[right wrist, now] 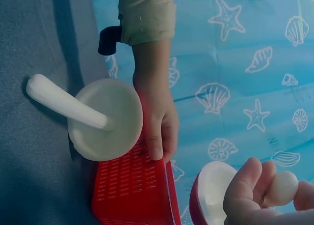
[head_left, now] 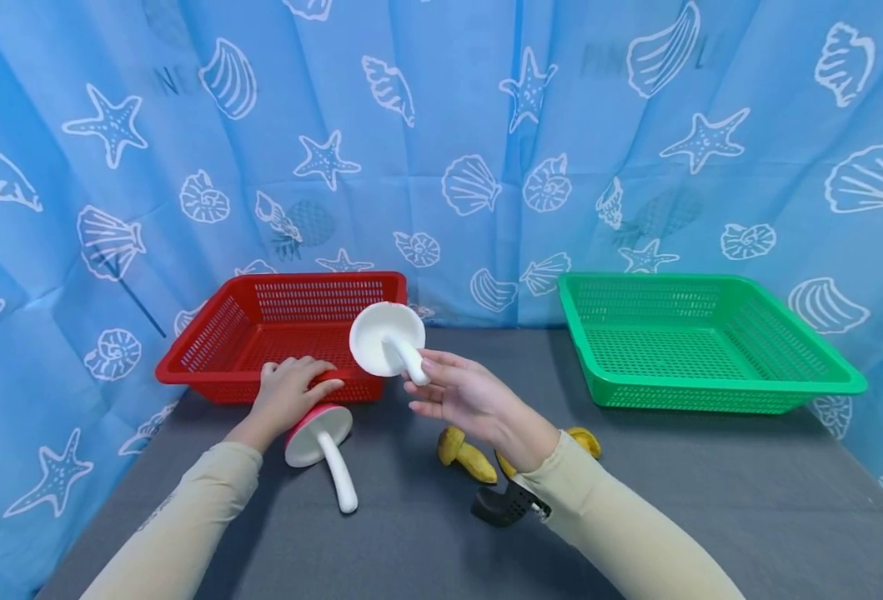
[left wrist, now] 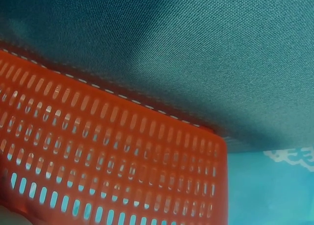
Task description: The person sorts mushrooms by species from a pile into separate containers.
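Right hand [head_left: 471, 400] pinches white-stemmed mushroom [head_left: 369, 343] near stem end; cap beyond fingertips, to their left. Left hand [head_left: 291, 392] grips rim of red basket [head_left: 204, 377]; second mushroom [head_left: 332, 457] just on its near side. Risks, judged: small pinch may let heavy cap twist loose; left wrist, dipping, could knock second mushroom.

i see a blue seashell-patterned curtain [head_left: 456, 125] behind the grey bench [head_left: 411, 546], a green basket [head_left: 726, 389] standing at my right, and a yellow mushroom [head_left: 475, 463] lying nearer me.
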